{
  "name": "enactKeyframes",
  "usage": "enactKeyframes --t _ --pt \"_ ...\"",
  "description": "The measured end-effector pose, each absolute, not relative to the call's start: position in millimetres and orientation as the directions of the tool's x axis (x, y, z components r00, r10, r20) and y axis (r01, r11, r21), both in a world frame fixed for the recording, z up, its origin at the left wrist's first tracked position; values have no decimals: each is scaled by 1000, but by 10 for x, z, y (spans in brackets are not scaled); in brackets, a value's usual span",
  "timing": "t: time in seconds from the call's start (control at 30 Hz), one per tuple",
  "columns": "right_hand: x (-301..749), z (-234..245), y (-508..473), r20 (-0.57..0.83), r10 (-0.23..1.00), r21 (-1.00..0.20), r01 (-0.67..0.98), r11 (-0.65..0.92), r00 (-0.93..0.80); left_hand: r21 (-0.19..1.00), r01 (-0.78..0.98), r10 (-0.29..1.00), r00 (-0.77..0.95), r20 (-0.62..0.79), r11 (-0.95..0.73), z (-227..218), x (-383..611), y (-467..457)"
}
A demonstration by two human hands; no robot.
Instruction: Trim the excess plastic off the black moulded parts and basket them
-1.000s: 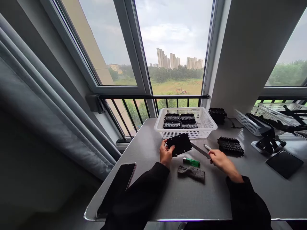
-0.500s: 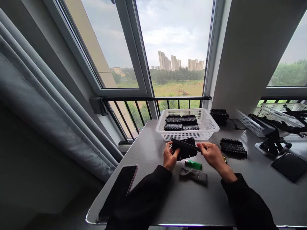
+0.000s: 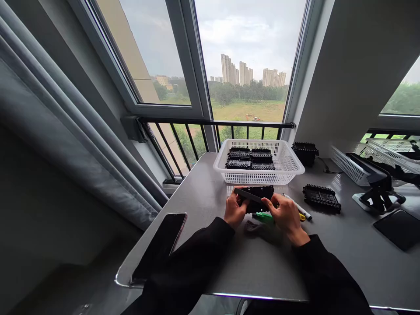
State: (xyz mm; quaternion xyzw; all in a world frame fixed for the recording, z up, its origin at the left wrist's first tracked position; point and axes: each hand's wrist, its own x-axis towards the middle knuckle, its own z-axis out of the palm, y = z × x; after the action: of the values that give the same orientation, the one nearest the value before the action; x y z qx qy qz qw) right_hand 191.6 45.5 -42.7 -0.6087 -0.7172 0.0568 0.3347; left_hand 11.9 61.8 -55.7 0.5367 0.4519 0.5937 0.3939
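Observation:
My left hand (image 3: 234,213) is closed around the left side of a black plastic panel (image 3: 265,192) with toothed edges, held tilted above the table. Across the panel's face lies a long, flat black strip (image 3: 247,194). My right hand (image 3: 287,217) pinches the strip's right end, thumb on top and close to the panel; whether its other fingers also touch the panel is hidden. Beneath the hands is a green object (image 3: 262,217), partly covered by my right hand. A crumpled grey cloth (image 3: 257,231) lies just nearer to me.
A white basket (image 3: 259,177) holds several similar black panels (image 3: 238,163). To the right sit another black piece (image 3: 321,198), a white pen (image 3: 300,207) and a yellow-handled item (image 3: 302,217). A phone (image 3: 160,247) rests at left; a black stand (image 3: 377,197) is farther right.
My right hand has moved left along the strip, closer to the panel and my left hand. The panel is tilted more edge-on. The white pen now shows; the view has shifted slightly.

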Motion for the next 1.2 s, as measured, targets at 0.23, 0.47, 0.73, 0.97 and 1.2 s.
enactKeyframes --t 0.23,0.47,0.73,0.97,1.2 --pt "2048 -444 491 518 849 -496 846 197 106 975 -75 972 -130 197 -207 -566 88 658" --pt "2011 -464 464 540 831 -533 819 213 134 978 -81 971 -160 177 -192 -535 89 652" --pt "2106 -456 500 499 830 -561 823 89 250 972 -37 958 -184 220 -230 -515 85 636" --pt "1975 -471 444 533 838 -545 805 233 118 979 -52 969 -161 186 -197 -520 86 633" --pt "2085 -451 488 521 824 -565 814 136 224 978 -106 972 -168 162 -182 -476 106 605"
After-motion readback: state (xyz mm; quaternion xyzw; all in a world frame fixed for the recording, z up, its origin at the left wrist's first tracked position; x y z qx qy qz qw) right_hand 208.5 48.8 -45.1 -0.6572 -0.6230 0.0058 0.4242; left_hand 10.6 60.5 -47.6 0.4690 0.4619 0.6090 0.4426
